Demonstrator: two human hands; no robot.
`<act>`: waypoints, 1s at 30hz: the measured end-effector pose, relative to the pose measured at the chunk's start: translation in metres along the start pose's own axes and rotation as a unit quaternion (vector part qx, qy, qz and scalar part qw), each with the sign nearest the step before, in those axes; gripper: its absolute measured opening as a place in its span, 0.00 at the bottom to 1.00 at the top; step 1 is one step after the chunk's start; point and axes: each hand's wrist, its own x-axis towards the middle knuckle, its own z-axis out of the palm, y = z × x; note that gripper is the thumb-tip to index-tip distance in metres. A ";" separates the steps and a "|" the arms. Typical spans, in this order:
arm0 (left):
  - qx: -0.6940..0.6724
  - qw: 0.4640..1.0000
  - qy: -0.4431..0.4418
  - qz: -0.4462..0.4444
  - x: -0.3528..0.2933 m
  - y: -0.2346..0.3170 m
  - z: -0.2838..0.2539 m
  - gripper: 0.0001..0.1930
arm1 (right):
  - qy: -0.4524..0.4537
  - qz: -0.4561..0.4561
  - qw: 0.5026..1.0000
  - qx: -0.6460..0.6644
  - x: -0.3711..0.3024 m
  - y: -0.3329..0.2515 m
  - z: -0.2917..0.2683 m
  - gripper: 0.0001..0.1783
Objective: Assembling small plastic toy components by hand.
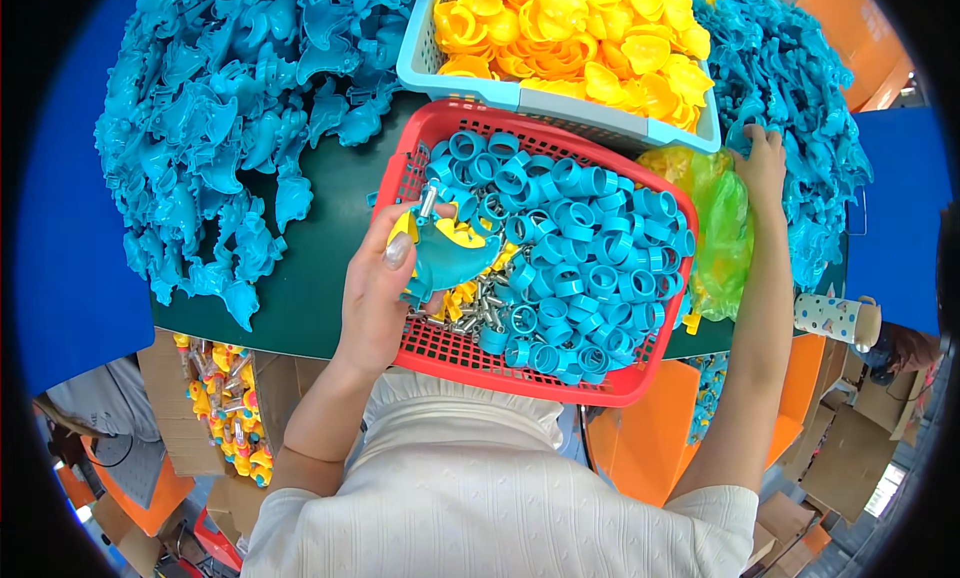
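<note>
Fingers (398, 251) of the left hand (373, 300): closed on the blue shell (455, 263), above the left part of the red basket (632, 390). Shell's long axis: roughly crosswise, tapered tip pointing right. Right hand (764, 168): at the right-hand blue pile (800, 93); fingers bent, grip cannot be determined.
</note>
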 end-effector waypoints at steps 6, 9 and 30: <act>-0.031 0.998 -0.014 0.055 -0.003 -0.008 -0.001 0.21 | 0.155 0.025 0.972 0.174 0.013 -0.024 -0.067 0.13; -0.063 0.995 -0.022 0.078 -0.002 -0.013 0.004 0.25 | 0.176 0.017 0.835 0.521 -0.005 -0.095 -0.124 0.08; 0.001 0.997 -0.034 0.066 -0.002 -0.010 0.003 0.34 | -0.330 -0.065 0.542 0.770 -0.106 -0.224 -0.141 0.33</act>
